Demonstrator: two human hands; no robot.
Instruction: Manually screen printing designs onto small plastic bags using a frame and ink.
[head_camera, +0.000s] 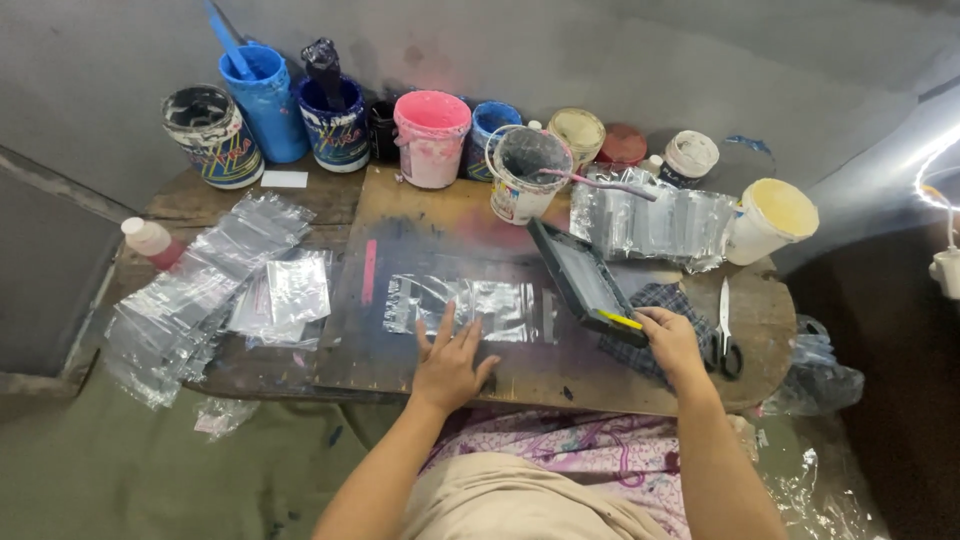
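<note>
My left hand (452, 362) lies flat with fingers spread on the lower edge of a clear plastic bag (470, 306) that rests on a dark, paint-stained board (400, 350). My right hand (672, 343) grips the near corner of a small black-framed printing screen (585, 279), which is tilted up at an angle beside the bag. Under that hand is a dark checked cloth (668, 300).
Paint tubs line the back: striped (212, 135), blue (262, 100), dark blue (332, 120), pink (431, 135), white with a stick (522, 172), cream (770, 220). Stacks of clear bags (200, 285), (655, 222) flank the board. Scissors (726, 335) lie right; a small bottle (150, 240) left.
</note>
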